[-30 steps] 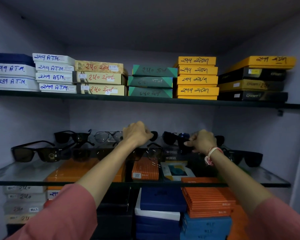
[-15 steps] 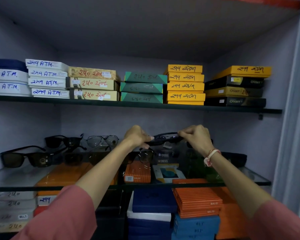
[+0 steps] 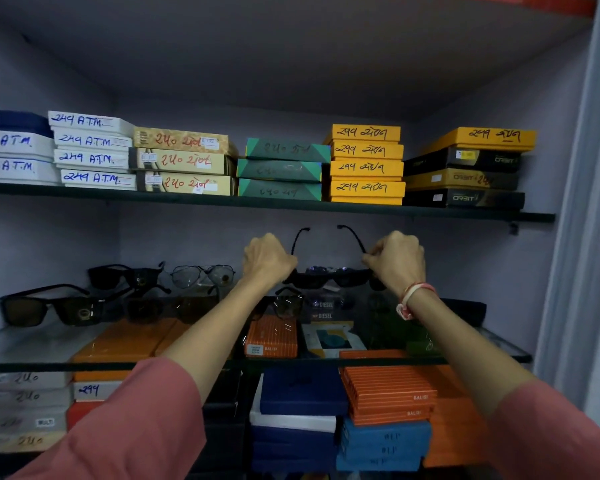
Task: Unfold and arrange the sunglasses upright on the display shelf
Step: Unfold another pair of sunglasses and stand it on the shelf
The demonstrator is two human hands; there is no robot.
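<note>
Hands: left hand (image 3: 269,260) and right hand (image 3: 397,259) pinching the held sunglasses (image 3: 329,277), arms unfolded.
Left: setting them upright on glass shelf (image 3: 32,344).

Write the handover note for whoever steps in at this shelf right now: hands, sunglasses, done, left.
Left hand and right hand each grip one end of the black sunglasses, held in the air above the glass shelf.
Done: both temples are unfolded, pointing up and back.
Other pairs already stand open at the shelf's left.
Left: set this pair down upright on the shelf.
</note>
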